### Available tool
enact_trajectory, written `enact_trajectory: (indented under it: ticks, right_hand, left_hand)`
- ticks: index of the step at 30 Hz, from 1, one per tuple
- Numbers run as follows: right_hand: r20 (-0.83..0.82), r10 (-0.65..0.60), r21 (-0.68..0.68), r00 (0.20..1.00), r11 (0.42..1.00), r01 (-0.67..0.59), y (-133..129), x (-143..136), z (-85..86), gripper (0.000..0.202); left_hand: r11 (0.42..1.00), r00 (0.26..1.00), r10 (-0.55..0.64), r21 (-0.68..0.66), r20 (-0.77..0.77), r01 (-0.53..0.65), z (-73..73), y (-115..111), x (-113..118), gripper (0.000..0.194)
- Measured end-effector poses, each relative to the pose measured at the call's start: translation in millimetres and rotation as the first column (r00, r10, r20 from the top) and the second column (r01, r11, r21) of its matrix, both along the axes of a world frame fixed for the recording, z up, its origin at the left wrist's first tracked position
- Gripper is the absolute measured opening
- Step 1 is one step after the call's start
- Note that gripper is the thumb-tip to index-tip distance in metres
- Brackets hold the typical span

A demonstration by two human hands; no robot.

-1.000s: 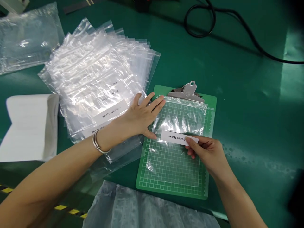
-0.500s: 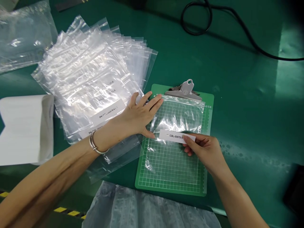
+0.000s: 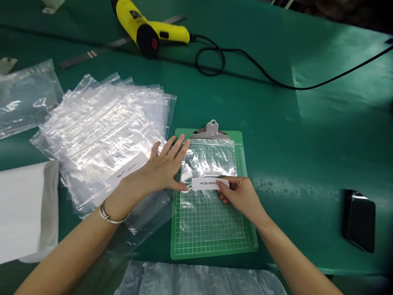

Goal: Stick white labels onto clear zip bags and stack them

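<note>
Between the thumb and fingers of my right hand (image 3: 239,196) is the right end of a white printed label (image 3: 204,184), held over a clear zip bag (image 3: 211,157). That bag lies on a green gridded clipboard (image 3: 211,250), its zip edge just below the metal clip (image 3: 211,131). My left hand (image 3: 162,168) is open, fingers spread, at the bag's left edge, its thumb close to the label's left end. Under and beside my left wrist lies a fanned pile of clear zip bags (image 3: 101,119), some with similar white labels showing.
A yellow heat gun (image 3: 168,32) lies at the back, its black cord (image 3: 276,82) running right. Near it is a metal ruler (image 3: 80,59). A folded white sheet (image 3: 24,205) and another plastic bag (image 3: 27,98) are at left. A black phone-like object (image 3: 358,221) lies at right.
The camera view has shifted, bringing the heat gun and the black object into view. My hands and the label keep nearly the same places over the bag.
</note>
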State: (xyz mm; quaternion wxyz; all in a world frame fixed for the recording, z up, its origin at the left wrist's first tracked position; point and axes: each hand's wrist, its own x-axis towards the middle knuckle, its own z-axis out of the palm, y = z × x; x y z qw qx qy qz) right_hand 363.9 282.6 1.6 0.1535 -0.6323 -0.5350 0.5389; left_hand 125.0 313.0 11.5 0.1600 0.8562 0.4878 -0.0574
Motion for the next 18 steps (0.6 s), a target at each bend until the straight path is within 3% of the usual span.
enact_trajectory:
  ticks: [4, 7, 11, 15, 18]
  right_hand:
    - [0.009, 0.018, 0.04, 1.0, 0.999, -0.018, 0.3, -2.1, 1.2, 0.027]
    - [0.009, 0.013, 0.06, 1.0, 0.998, -0.014, -0.3, -4.2, 4.5, 0.025]
    - [-0.007, 0.005, 0.017, 1.0, 1.0, -0.004, 1.3, -3.4, 10.8, 0.027]
    - [-0.093, 0.02, -0.193, 0.995, 0.98, -0.038, 12.6, 3.4, 24.7, 0.029]
    - [-0.187, 0.031, -0.413, 0.982, 0.905, -0.107, 27.0, 10.3, 40.0, 0.028]
  left_hand:
    - [0.989, 0.997, -0.025, 0.146, 0.069, 0.015, 6.8, -24.2, 15.3, 0.087]
    - [0.958, 0.977, -0.199, 0.225, 0.077, 0.178, -6.0, -54.0, 31.3, 0.063]
    - [0.944, 0.977, -0.21, 0.255, -0.03, 0.211, -26.2, -73.9, 37.0, 0.051]
    - [0.944, 0.977, -0.211, 0.251, -0.037, 0.213, -25.9, -71.7, 35.7, 0.052]
    - [0.939, 0.974, -0.219, 0.262, -0.053, 0.225, -22.1, -70.1, 36.0, 0.052]
